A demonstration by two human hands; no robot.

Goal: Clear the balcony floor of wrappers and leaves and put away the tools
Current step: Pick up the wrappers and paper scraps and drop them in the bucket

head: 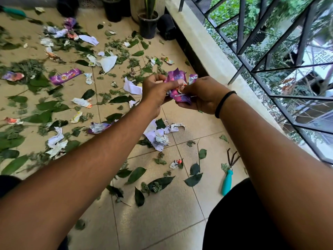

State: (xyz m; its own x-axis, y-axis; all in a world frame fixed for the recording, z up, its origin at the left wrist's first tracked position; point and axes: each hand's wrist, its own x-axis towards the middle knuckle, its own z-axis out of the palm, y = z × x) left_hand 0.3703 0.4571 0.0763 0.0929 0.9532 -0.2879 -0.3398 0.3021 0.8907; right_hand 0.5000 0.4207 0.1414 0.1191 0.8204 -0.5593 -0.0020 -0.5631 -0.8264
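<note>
My left hand and my right hand are raised together over the tiled floor, both gripping a bunch of crumpled purple wrappers. Many more wrappers lie on the floor, among them a flat purple wrapper, white paper and a crumpled white heap. Green leaves are scattered all over the tiles. A hand rake with a teal handle lies on the floor at the right, below my right forearm. A second teal-handled tool lies at the far left.
Black plant pots stand at the far end against a low concrete parapet, which runs along the right side under a dark metal grille. My dark-clothed knee fills the lower right.
</note>
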